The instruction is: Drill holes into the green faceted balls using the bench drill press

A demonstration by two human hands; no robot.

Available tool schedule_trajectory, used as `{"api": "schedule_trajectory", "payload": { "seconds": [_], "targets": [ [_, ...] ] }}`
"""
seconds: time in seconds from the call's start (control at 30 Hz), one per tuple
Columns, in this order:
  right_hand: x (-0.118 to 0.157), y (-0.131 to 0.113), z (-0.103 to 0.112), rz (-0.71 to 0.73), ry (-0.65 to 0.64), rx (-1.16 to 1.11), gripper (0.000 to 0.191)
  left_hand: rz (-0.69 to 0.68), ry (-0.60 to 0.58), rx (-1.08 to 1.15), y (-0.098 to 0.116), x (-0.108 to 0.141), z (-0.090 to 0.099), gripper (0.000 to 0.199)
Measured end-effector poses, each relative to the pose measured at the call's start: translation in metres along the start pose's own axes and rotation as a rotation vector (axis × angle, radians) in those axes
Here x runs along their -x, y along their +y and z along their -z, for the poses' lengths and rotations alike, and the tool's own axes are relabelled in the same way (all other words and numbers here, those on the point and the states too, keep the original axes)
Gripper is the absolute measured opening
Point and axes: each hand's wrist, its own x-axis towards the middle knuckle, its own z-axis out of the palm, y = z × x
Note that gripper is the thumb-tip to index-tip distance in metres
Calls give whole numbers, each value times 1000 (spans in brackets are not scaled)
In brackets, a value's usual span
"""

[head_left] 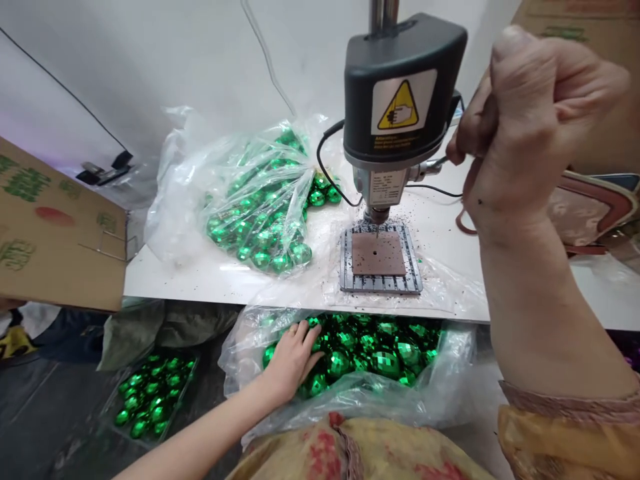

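My left hand [295, 357] reaches into an open plastic bag of shiny green faceted balls [387, 362] at the table's front edge, its fingers apart and resting on the balls. High on the right, my right hand [530, 113] is closed round the lever [434, 165] of a black drill press [404, 87]. Under the drill's chuck [377, 215], a brown square board [390, 260] with a dark hole lies on the grooved metal base [413, 280]. No ball is on the board. Dark shavings are scattered around the base.
Another clear bag of green balls [265, 227] lies on the white table [175, 281] to the left. A cardboard box [60, 227] stands at the far left. Below it is a clear tray of balls [150, 400]. At the right are a pinkish pouch [580, 207] and another box [600, 143].
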Motion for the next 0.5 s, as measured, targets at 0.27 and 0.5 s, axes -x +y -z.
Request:
{"api": "schedule_trajectory", "payload": {
  "seconds": [0.27, 0.5],
  "targets": [
    [2, 0, 1, 5, 13, 7, 47, -27, -77, -13, 11, -43, 58, 35],
    [6, -1, 1, -8, 40, 52, 46, 101, 262, -85, -36, -247, 115, 46]
  ]
}}
